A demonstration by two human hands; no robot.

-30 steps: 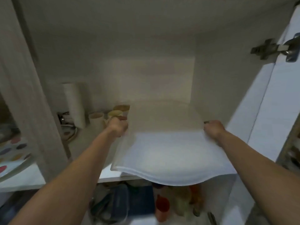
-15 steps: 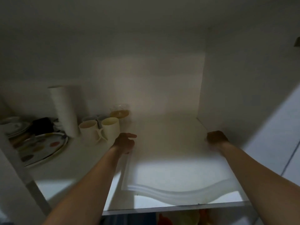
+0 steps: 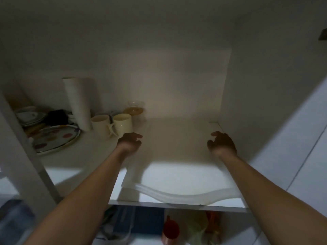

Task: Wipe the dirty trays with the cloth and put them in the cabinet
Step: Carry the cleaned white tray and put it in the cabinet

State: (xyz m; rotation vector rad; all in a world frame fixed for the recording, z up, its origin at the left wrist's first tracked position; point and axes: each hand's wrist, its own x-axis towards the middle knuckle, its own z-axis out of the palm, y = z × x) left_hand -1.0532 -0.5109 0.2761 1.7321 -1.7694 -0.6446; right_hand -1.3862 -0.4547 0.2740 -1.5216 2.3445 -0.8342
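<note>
Looking into the cabinet (image 3: 265, 85), find one white tray (image 3: 185, 175) lying flat on the right half of the shelf (image 3: 88, 156), with its wavy front rim just inside the shelf's front edge and its far end lost in shadow. No smears to be made out on the lit part (too dim further back to say).

Left hand (image 3: 130, 143): over the tray's far left edge, just in front of two pale mugs (image 3: 122, 124), fingers relaxed and a little spread, gripping nothing. Right hand (image 3: 222, 144): over the tray's far right side, near the cabinet's right wall, fingers loosely curled round nothing. Cannot tell whether either palm touches the tray or hangs just above it.

Judging by this, the putting-away of this tray looks all but done: set down, level, fully carried by the shelf, no grip on it. Perhaps a small push further in, if the door needs the room.

As to what is left, hard to say. No cloth in view and no other dirty tray. A spotted plate (image 3: 54, 140) sits well to the left beside a tall white roll (image 3: 77, 103), apparently stored. Any further trays would need wiping first, then the same placing here.
</note>
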